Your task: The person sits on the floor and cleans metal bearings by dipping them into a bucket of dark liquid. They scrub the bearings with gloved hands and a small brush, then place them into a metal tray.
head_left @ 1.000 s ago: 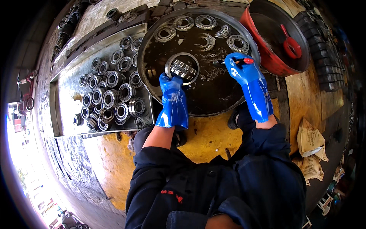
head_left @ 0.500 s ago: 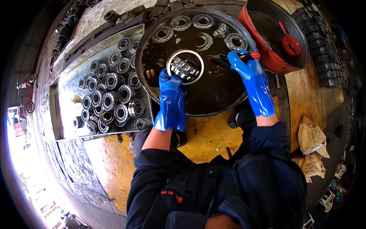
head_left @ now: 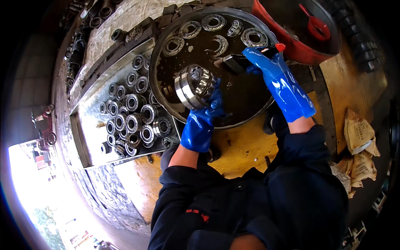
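In the head camera's view, the left hand (head_left: 207,111) was curled around a metal bearing (head_left: 188,91) over a round pan (head_left: 153,75), rollers (head_left: 204,87) facing right. The right hand (head_left: 263,61) gripped a brush (head_left: 235,64), up-right of the bearing, its long axis slanting, bristles (head_left: 218,63) leftward.

Blue-gloved hands (head_left: 208,106), steel bearing (head_left: 189,88) in left, brush (head_left: 235,64) in right

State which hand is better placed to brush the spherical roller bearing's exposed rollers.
Probably the right: the right hand grips the flat brush, its head pointing leftward, while the left hand is occupied holding the spherical roller bearing.
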The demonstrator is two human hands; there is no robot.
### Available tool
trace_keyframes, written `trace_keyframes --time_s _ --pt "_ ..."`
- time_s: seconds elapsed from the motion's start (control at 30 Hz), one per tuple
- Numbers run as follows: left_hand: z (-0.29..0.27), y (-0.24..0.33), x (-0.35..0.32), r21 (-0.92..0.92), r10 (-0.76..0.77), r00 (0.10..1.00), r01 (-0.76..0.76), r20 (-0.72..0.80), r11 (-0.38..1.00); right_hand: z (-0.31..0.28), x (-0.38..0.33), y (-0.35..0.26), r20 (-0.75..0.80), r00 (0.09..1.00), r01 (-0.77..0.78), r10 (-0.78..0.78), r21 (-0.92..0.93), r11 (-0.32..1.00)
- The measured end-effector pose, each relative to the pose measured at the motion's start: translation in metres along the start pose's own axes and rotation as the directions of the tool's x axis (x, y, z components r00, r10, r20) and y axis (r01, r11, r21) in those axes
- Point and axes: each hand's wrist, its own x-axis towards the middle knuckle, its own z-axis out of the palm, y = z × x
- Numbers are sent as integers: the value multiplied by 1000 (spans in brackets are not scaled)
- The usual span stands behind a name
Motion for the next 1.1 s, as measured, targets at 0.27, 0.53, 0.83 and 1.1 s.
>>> trace_keyframes --time_s 0.27,0.53,0.83,1.1 --pt "29 -17 4 -227 -153 982 175 111 958 0 4 -4 117 987 90 -111 171 981" --pt "27 -24 9 -245 -226 936 293 269 924 8 3 -22 213 936 236 -280 211 949" --pt "61 -35 6 -440 -214 976 211 43 873 12 -4 -11 254 923 234 -288 224 946" --pt "68 -38 -4 -495 -137 990 135 31 859 29 -4 -24 216 969 67 -122 247 967"
